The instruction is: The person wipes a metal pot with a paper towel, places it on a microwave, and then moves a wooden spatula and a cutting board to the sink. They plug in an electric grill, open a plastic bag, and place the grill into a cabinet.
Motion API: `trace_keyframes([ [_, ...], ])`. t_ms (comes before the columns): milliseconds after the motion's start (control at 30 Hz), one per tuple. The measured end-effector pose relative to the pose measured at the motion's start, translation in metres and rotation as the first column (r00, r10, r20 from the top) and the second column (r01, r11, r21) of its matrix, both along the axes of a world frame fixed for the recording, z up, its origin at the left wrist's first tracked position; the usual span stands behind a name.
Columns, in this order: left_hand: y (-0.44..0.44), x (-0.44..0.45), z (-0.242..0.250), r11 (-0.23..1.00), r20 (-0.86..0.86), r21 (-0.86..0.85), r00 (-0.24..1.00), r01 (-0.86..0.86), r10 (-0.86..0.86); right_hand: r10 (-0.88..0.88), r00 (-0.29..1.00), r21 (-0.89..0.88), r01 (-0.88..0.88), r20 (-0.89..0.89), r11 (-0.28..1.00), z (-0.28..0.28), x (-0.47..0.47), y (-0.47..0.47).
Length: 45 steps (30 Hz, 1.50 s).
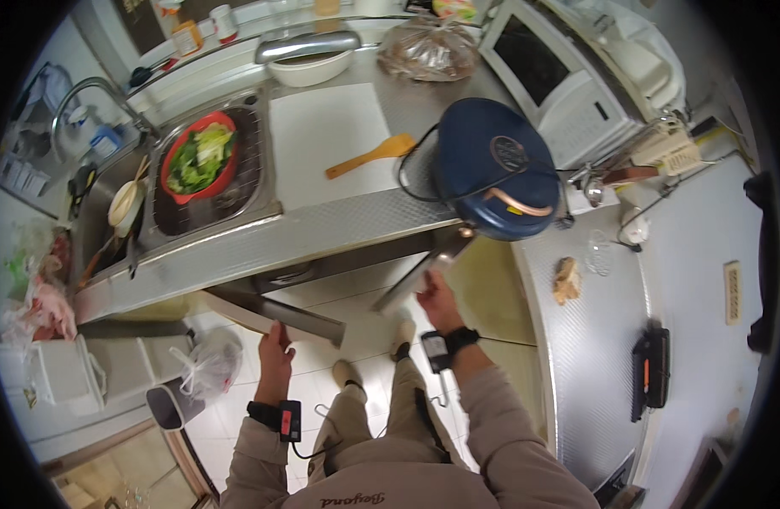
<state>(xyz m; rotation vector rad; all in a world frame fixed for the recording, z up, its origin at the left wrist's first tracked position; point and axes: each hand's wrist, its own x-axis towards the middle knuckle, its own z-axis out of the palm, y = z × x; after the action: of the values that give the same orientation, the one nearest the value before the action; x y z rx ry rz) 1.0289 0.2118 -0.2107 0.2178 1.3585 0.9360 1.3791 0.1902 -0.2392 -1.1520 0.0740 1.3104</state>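
Observation:
Beneath the counter, two cabinet doors stand swung outward. My left hand [275,362] holds the outer edge of the left cabinet door [282,324] with thumb and fingers. On the other side, my right hand [438,300] grips the edge of the right cabinet door [408,281]. Between the doors, the cabinet interior [288,275] shows only as a dark strip with a rounded metal item. Above on the counter lie a white board [329,130] and a wooden spatula [372,155]. A dark blue electric pan with its lid down [485,146] overhangs the counter edge above the right door.
In the sink [250,203] sits a red colander [230,167] of leafy greens [199,162]. A microwave [558,83] stands at the back right. A bagged item [218,362] hangs low at left, above a grey bin [174,402]. A ginger-like root [566,280] lies on the right counter.

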Motion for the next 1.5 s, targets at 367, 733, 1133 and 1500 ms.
trace_keyframes([
  [367,-0.075,-0.141,-0.017,0.98,-0.808,-0.124,0.559,0.153,-0.189,0.194,0.89,-0.366,-0.033,0.412,0.93,0.036,0.061,-0.077],
  [733,-0.073,-0.273,-0.063,0.98,-0.866,-0.079,0.475,0.18,-0.157,0.403,0.613,-0.614,0.175,0.68,0.77,0.044,0.116,-0.119],
  [1133,-0.06,-0.259,-0.053,0.986,-0.965,-0.077,0.239,0.148,-0.111,0.558,0.333,-0.636,0.206,0.76,0.743,0.042,0.136,-0.141],
  [1500,0.056,0.05,0.062,0.804,-0.519,0.308,0.799,0.508,-0.305,-0.047,0.936,-0.033,0.062,0.348,0.998,0.141,0.219,-0.021],
])
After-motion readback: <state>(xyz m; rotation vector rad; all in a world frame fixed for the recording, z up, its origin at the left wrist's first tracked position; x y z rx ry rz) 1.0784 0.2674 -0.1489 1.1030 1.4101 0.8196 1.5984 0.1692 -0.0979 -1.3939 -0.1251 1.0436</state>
